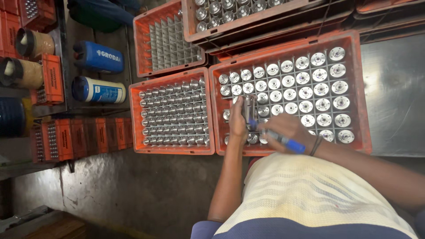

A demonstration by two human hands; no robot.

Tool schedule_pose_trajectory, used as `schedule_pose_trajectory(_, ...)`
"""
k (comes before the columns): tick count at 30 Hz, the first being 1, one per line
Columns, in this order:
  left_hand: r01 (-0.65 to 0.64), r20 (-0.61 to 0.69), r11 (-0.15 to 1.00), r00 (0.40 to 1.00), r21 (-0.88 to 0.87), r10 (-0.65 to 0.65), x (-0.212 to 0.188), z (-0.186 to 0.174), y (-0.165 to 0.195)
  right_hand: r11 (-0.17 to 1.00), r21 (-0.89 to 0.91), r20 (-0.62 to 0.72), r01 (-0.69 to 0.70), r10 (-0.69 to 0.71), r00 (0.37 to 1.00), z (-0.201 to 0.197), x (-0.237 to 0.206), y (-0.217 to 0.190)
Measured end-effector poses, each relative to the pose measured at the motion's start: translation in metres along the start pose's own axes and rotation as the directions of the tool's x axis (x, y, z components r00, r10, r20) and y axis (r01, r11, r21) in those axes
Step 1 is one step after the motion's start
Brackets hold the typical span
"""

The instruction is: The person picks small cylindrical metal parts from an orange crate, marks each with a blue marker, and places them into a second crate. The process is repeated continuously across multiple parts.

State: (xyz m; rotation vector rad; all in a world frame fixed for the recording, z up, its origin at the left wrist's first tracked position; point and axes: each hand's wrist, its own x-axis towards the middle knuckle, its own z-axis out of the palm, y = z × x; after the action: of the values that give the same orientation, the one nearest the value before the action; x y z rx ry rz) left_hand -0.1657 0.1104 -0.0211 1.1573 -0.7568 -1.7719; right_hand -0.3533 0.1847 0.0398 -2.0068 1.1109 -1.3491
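My left hand [237, 120] grips a shiny metal cylinder part [249, 107] and holds it upright over the near left corner of an orange crate [359, 88]. The crate's grid cells hold several round metal parts with flat tops. My right hand [285, 131] holds a blue marker pen [283, 140], with its tip against the lower side of the held part. A dark band circles my right wrist.
A second orange crate [136, 119] to the left is full of metal parts. Behind it is an orange crate with a bare divider grid [144, 48]. More crates [190, 22] are stacked at the back. Blue and white canisters [98, 90] lie on the floor at left.
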Motion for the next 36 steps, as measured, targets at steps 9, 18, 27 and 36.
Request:
schedule_pose_trajectory(9, 0.06, 0.033, 0.996, 0.998, -0.065, -0.058, 0.003, 0.001, 0.002, 0.997, 0.059, 0.016, -0.054, 0.053, 0.998, -0.001, -0.009, -0.004)
schedule_pose_trajectory(18, -0.136, -0.055, 0.638, 0.961, 0.758, 0.271, 0.007, -0.025, 0.038, 0.988, 0.068, -0.066, -0.141, 0.146, 0.987, 0.0, -0.009, 0.0)
schedule_pose_trajectory(27, -0.087, 0.126, -0.114, 0.906, 0.99, 0.404, 0.021, -0.028, 0.076, 0.977, 0.103, -0.088, -0.189, 0.198, 0.976, -0.001, -0.014, 0.007)
schedule_pose_trajectory(36, -0.511, 0.202, 0.435, 0.789, 0.742, 0.581, 0.044, -0.054, 0.104, 0.974, 0.032, -0.165, -0.225, 0.227, 0.96, -0.008, -0.017, 0.01)
